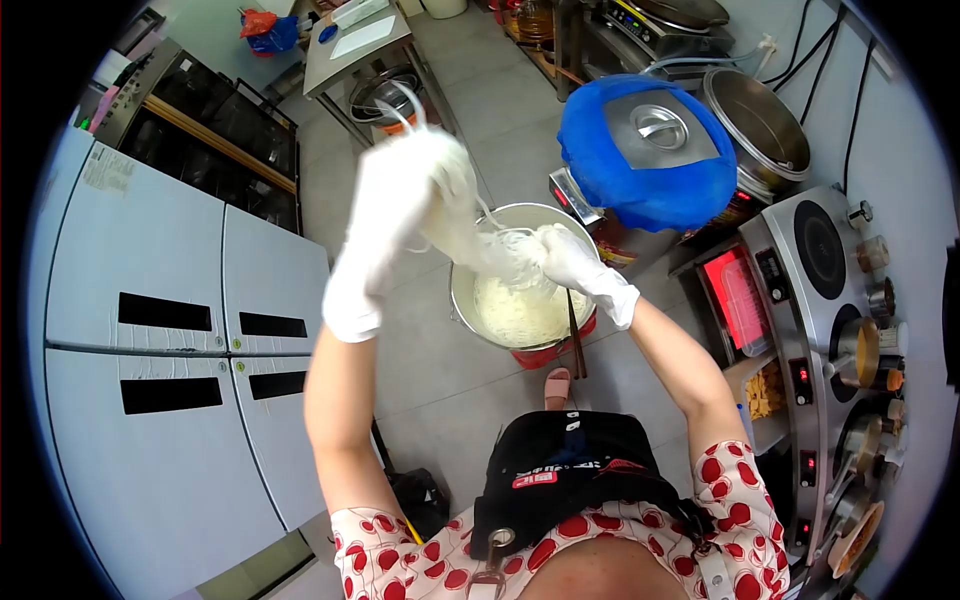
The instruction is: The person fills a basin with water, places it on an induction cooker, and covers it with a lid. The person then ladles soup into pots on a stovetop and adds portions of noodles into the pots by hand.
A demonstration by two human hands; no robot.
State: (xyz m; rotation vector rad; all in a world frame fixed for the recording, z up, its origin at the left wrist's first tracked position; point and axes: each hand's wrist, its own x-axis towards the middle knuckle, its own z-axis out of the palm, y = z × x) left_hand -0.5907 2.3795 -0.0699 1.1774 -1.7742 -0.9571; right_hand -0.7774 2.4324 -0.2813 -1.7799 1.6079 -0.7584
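Note:
White rice noodles (515,262) stretch between my two gloved hands above a large metal pot. My left hand (390,205), blurred by motion, is raised to the left of the pot and closed around one end of the bundle, with loose strands hanging off it. Lower, over the pot's right side, my right hand (585,268) grips the other end. More pale noodles (515,312) fill the pot (455,300), which stands on a red support (540,357). A pair of brown chopsticks (577,345) leans over its near right rim.
A blue-covered pot with a metal lid (660,127) and a deep steel pot (755,130) stand at back right. Along the right runs a hob counter (795,300) with small pans. Fridge doors (140,250) line the left; a steel table (365,45) is behind.

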